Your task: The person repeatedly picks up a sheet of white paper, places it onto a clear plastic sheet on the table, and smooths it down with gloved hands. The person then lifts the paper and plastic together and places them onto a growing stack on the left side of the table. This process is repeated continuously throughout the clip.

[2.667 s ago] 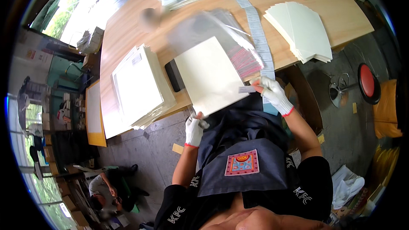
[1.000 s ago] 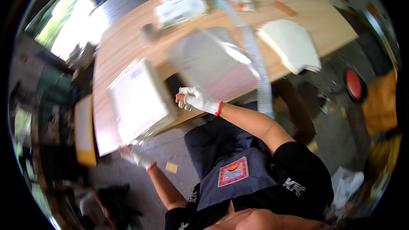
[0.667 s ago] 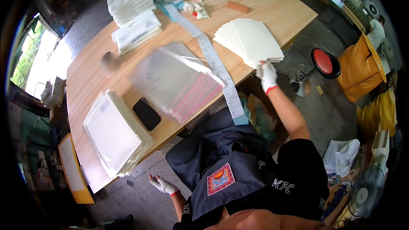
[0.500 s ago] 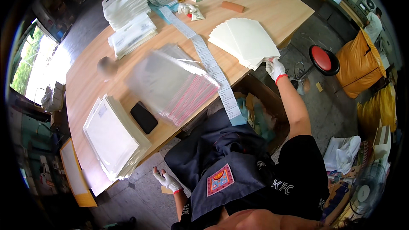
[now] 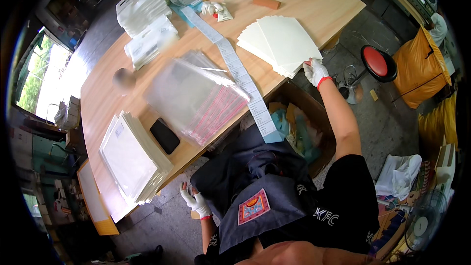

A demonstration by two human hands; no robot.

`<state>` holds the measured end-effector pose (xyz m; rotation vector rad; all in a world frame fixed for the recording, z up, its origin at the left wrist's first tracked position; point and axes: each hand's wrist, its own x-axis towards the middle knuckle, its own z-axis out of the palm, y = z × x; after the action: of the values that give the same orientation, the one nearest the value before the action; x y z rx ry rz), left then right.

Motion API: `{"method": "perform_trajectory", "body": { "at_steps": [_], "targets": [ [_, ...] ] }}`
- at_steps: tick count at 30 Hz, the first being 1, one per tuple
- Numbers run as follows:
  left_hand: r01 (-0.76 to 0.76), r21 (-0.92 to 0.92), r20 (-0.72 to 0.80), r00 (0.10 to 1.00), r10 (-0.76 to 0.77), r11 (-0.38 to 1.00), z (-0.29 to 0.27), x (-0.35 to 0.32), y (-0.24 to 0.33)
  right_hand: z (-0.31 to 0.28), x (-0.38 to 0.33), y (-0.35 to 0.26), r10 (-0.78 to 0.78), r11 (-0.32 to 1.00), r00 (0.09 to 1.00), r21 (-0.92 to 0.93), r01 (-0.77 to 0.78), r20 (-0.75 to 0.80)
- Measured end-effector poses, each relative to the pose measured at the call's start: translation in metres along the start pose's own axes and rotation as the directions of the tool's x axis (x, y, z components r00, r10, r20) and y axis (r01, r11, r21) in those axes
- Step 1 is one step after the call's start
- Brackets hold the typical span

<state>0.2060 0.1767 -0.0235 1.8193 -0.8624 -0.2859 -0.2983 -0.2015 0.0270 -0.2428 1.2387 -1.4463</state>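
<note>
Two gloved hands work well apart. The right hand point(image 5: 315, 72) has its fingertips at the near right corner of a fanned stack of cream cards point(image 5: 289, 41); whether they pinch a card or only touch the edge, I cannot tell. The left hand point(image 5: 195, 201) hangs off the near edge of the table point(image 5: 328, 7), fingers spread, with nothing visible in it.

The cards lie on the right part of the table, their near corner at its edge, beyond an open brown box point(image 5: 325, 122). Each looks light, flat and fairly stiff, so it should hold its shape when lifted by one corner, though a hard pinch could crease it. Smooth faces may slide or cling together; the loose near corner seems the best hold, thumb above and fingers below. The clear bags point(image 5: 191, 88), beside the label strip point(image 5: 238, 71), look thin, floppy and slippery.
</note>
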Motion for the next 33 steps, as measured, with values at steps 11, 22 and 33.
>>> {"method": "perform_trajectory", "body": {
  "at_steps": [11,22,33],
  "targets": [
    [-0.331,0.085,0.096,0.942,0.323,0.940,0.017,0.017,0.048,0.019,0.005,-0.002,-0.219,0.971,0.975,0.110,0.214,0.034],
    [-0.663,0.299,0.411,0.738,0.535,0.686,0.081,0.091,0.130,0.000,-0.033,0.009,-0.451,0.892,0.892,0.010,0.451,-0.028],
    [-0.632,0.588,0.629,0.749,0.206,0.504,0.127,0.144,0.146,-0.025,-0.113,0.015,0.007,0.998,0.918,0.060,-0.034,0.395]
  ]
}}
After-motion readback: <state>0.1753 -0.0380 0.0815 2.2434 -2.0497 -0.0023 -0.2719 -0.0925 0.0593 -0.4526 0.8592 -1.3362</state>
